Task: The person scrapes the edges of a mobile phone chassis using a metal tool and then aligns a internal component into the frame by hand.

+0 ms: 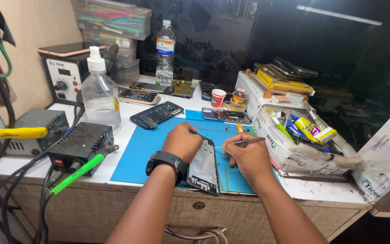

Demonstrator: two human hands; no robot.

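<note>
Right fingers [232, 149] pinched tight round a pair of metal tweezers [242, 143], tips aimed left at the upper edge of the opened phone [204, 166], likely so the points can get at something small inside. Left hand [182, 142] curled over the top left of that phone, fingers closed on its frame, pinning it flat against the blue mat [145, 147] to stop it sliding. Black watch [167, 161] on the left wrist. Phone lying lengthways at the mat's near edge, just between the two hands, inner side up and bare.

Moving outward: one more opened dark phone [156, 114] at the mat's far left corner, another [225, 115] along its far edge, parked out of the working zone. More handsets behind, around four; exact count hard to call. One clear spray bottle [100, 92], one water bottle [165, 47] further back. Three bench units at left: two grey boxes [80, 142] with cables, one dial station [66, 77] behind. One red cup [218, 97], one box of tubes and pens [303, 140] within easy right-hand reach.
</note>
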